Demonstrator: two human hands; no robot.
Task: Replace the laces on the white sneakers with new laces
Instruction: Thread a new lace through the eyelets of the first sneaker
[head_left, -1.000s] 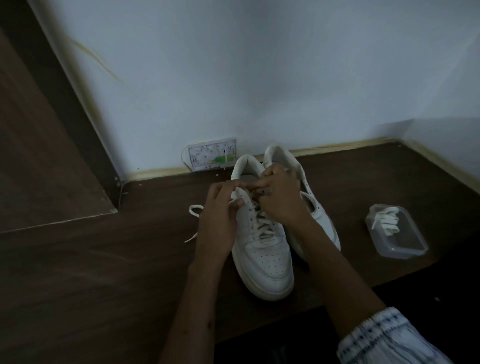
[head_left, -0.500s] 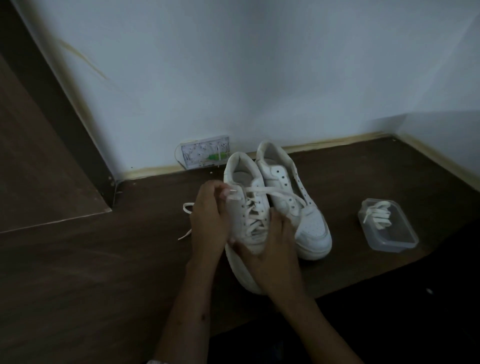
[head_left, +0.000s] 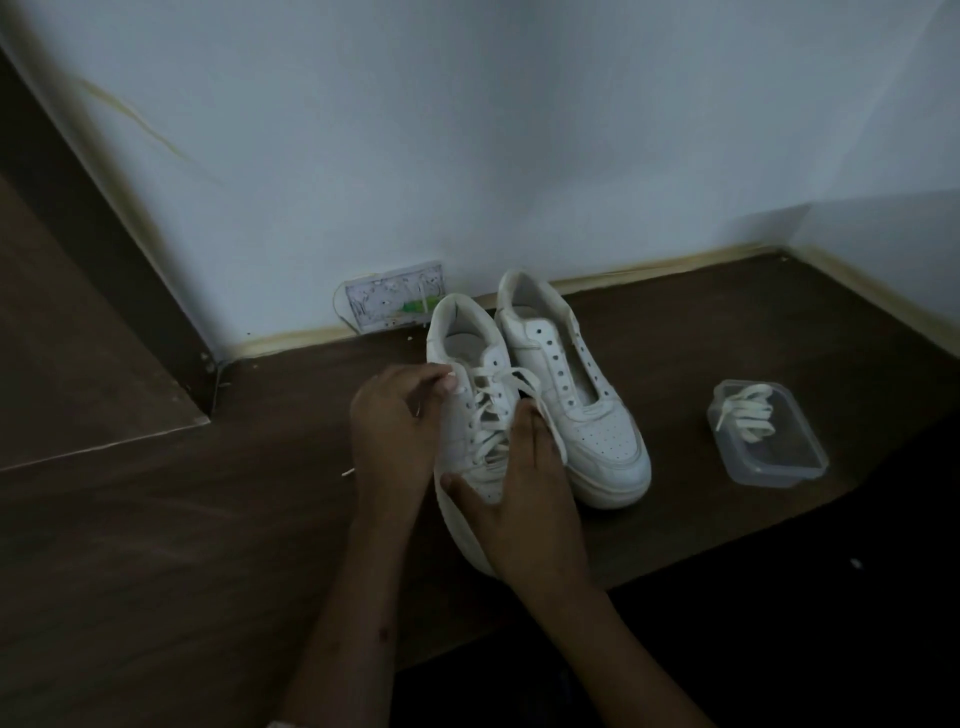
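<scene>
The near sneaker (head_left: 470, 415) stands on the table (head_left: 208, 519), half laced, just beside its bare-eyeletted twin (head_left: 571, 395). The left hand (head_left: 395, 421) pinches the lace (head_left: 498, 376) at a top eyelet; the right hand (head_left: 519, 499) presses flat-fingered on the toe. Drawing the lace slowly and flat while that hand steadies the shoe should suit. A spare lace (head_left: 745, 413) lies in a plastic box (head_left: 769, 467) nearby.

Right hand (head_left: 524, 499) hides near sneaker (head_left: 467, 415) toe (lace (head_left: 493, 384) end under left hand (head_left: 395, 431)).

White sneakers (head_left: 540, 415), dark brown table (head_left: 156, 519)
</scene>
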